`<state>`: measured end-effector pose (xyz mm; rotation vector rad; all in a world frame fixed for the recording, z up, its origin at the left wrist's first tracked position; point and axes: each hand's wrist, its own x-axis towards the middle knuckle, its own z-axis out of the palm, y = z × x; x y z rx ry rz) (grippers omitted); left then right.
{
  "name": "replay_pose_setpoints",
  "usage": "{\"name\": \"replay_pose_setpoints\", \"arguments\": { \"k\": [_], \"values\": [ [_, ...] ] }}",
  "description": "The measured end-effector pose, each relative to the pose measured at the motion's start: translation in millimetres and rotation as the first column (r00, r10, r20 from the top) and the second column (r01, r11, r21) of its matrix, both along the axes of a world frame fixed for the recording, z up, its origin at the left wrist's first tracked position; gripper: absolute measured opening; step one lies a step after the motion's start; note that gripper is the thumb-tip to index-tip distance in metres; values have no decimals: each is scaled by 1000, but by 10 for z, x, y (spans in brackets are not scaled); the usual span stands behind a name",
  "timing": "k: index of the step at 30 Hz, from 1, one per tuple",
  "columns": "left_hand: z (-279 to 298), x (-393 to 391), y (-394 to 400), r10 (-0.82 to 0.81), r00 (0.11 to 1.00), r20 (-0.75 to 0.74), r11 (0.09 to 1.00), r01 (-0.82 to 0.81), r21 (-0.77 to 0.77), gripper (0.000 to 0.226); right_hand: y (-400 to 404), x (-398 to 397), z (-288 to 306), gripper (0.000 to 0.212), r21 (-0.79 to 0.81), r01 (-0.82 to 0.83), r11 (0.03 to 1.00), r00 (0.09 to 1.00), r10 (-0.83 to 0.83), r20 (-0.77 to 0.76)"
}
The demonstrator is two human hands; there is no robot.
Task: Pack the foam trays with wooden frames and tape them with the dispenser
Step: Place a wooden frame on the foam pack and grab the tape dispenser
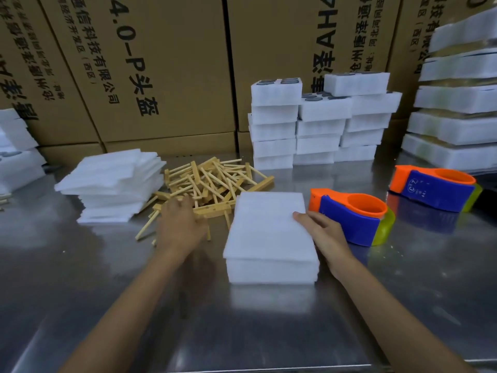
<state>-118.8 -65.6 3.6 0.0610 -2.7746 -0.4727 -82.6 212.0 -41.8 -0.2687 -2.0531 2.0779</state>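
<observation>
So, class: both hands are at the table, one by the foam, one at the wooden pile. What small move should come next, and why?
Probably the left hand lifts one wooden frame from the pile to the foam tray. It already rests there, the right hand steadies the tray's edge, and the tape dispenser lies untouched.

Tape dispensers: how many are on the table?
2. One tape dispenser lies just right of the right hand; the other dispenser lies farther right and back.
</observation>
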Motion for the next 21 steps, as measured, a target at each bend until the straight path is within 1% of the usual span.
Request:
{"name": "replay_pose_setpoints", "arguments": {
  "k": [1,2,3,5,8,9,11,13,16,18,20,21],
  "values": [
    [-68,-67,-124,35,992,124,999,-34,-9,50,-1,0,-5,20,4,3,1000,1000,-3,-8],
    [-141,-105,-198,23,981,191,1000,-25,9,54,-3,-1,-8,21,10,7,1000,1000,-7,-13],
    [-209,-127,-239,-13,981,192,999,5,43,55,-6,-3,-8,21,13,6,1000,1000,-6,-18],
    [-298,-130,-259,-43,994,103,997,35,73,55,-6,-7,-9,22,13,-6,1000,1000,6,-28],
    [-303,-110,-246,-11,1000,-1,998,11,57,46,4,0,-4,24,0,-9,1000,999,9,-37],
    [-280,-101,-239,-3,1000,-30,998,4,55,43,2,2,-2,25,-2,-9,1000,999,9,-39],
    [-185,-78,-218,6,996,-85,999,-3,38,43,-6,15,7,26,-19,-7,1000,999,6,-39],
    [-39,-45,-207,0,983,-184,1000,0,-1,41,-17,25,15,27,-35,1,999,999,-2,-37],
    [188,4,-208,-55,915,-400,998,60,0,37,-17,31,19,31,-48,18,999,1000,-19,-20],
    [310,55,-135,-85,853,-516,991,124,41,42,-8,36,29,35,-61,10,998,1000,-10,9],
    [415,97,3,-122,805,-581,971,219,100,47,-7,52,72,35,-90,-20,996,999,23,34],
    [471,116,82,-140,785,-603,955,268,128,48,-15,67,108,35,-67,-18,998,999,21,37]
  ]
}}
